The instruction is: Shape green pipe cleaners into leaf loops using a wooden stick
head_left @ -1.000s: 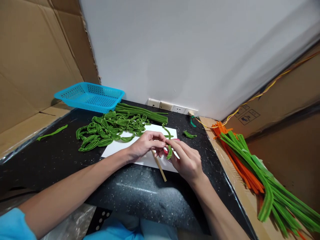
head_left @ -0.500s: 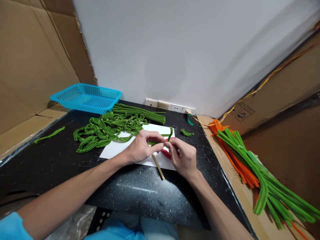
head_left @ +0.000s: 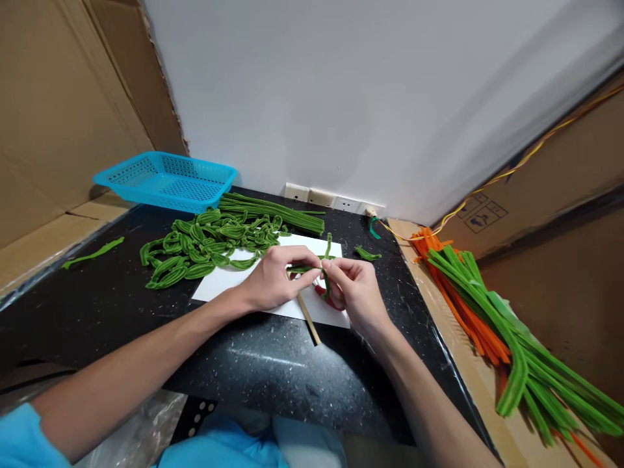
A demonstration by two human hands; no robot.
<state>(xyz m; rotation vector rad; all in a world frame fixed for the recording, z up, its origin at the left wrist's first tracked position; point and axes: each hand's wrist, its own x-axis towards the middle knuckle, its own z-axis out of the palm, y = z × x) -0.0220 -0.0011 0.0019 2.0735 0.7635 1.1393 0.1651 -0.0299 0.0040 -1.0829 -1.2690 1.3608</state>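
Observation:
Between my two hands, above a white sheet of paper, is a dark green pipe cleaner with one end sticking up and another hanging down. My left hand pinches a green pipe cleaner length that runs across its fingers. The fingertips of my right hand are closed on the piece right beside it. Below my fingers lies a red loop-shaped handle, perhaps of scissors, partly hidden. A thin wooden stick sticks out past the paper's near edge.
Leaf-shaped green pipe cleaner loops are heaped left of the paper, before a bundle of straight stems. A blue basket stands at the back left. Green stems and orange stems lie on cardboard at the right.
The upright end of the pipe cleaner has shifted, and a piece now hangs below my fingertips. My right hand has turned slightly; both hands stay close together over the paper.

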